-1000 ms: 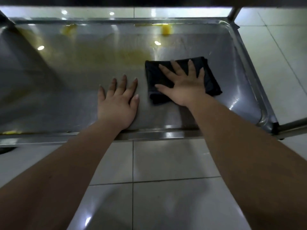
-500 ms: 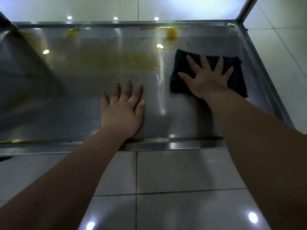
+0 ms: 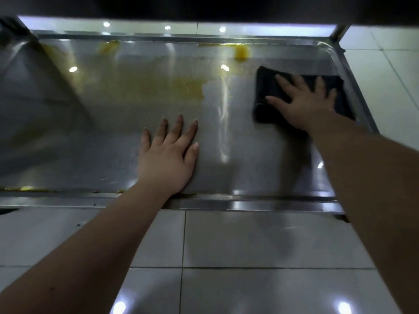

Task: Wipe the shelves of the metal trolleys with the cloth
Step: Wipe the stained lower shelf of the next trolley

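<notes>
The cloth (image 3: 266,87) lies at the right end of the shelf (image 3: 249,175), close to its rim. My right hand (image 3: 305,105) presses on it with fingers spread. My left hand (image 3: 167,159) rests flat on the metal, fingers straight. A yellow stain (image 3: 158,87) is further left.

Glossy white tile floor (image 3: 249,241), dark grout, ceiling-light reflections.
</notes>
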{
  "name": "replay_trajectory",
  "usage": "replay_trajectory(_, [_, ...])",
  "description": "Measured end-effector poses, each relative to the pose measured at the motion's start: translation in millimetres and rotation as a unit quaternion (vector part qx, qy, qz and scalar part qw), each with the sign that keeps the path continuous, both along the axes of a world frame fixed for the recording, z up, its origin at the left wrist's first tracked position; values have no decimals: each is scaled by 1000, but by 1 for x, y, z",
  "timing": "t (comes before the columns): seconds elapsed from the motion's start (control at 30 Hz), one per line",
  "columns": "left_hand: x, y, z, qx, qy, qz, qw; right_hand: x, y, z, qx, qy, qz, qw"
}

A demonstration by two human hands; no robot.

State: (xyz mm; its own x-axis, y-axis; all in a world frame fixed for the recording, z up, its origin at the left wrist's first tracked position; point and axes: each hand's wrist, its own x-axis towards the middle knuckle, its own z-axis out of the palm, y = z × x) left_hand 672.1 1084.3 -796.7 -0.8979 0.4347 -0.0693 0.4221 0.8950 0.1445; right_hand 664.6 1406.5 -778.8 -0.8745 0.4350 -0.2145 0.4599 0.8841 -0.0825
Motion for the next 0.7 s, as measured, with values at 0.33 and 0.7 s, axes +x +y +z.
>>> replay_trajectory(0.33, [2, 2, 2, -16, -5, 0, 1000, -7, -55, 0, -9, 12, 43, 999])
replay_trajectory(0.7, [-18, -27, 32, 115, -153, -41, 981, 64, -135, 2, -16, -9, 118, 993])
